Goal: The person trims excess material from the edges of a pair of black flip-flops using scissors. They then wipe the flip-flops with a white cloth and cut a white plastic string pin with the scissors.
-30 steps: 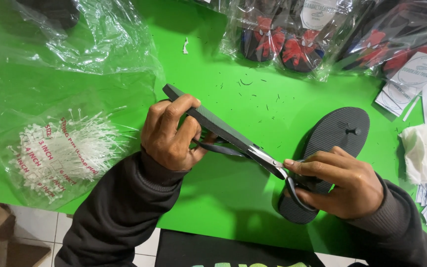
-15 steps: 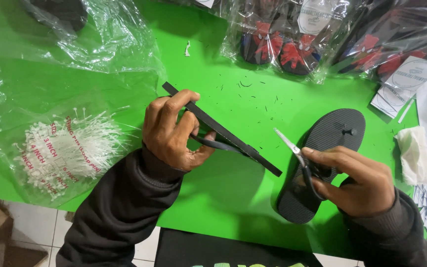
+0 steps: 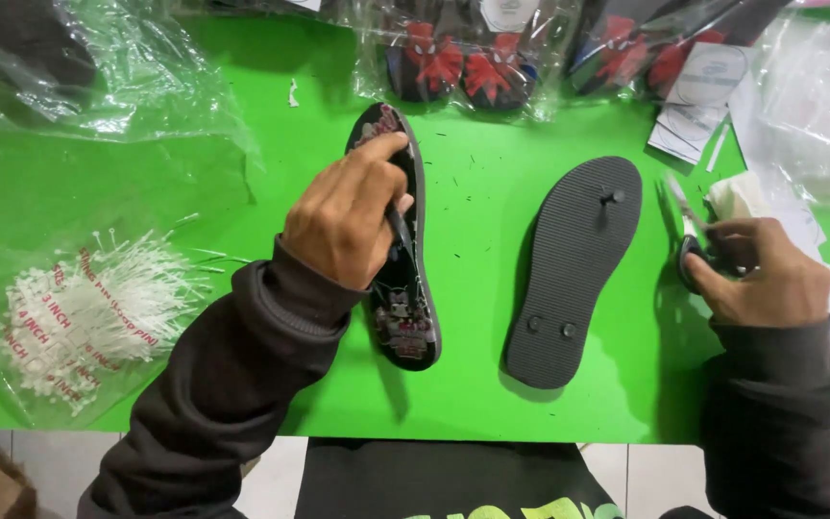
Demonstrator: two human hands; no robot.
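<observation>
So the printed flip-flop (image 3: 398,288) lies picture side up on the green table (image 3: 242,173), a bit left of centre, with the left hand (image 3: 343,226) curled over its middle, fingers closed around the strap, probably to keep it flat. Just to its right, the second flip-flop (image 3: 573,274) lies sole up, strap plugs showing. Over at the right edge the right hand (image 3: 756,274) grips small scissors (image 3: 689,235), blades pointing far, parked out of the way. A bag of white plastic tag pins (image 3: 79,317) sits on the near left, bagged sandals (image 3: 463,58) along the far edge.
</observation>
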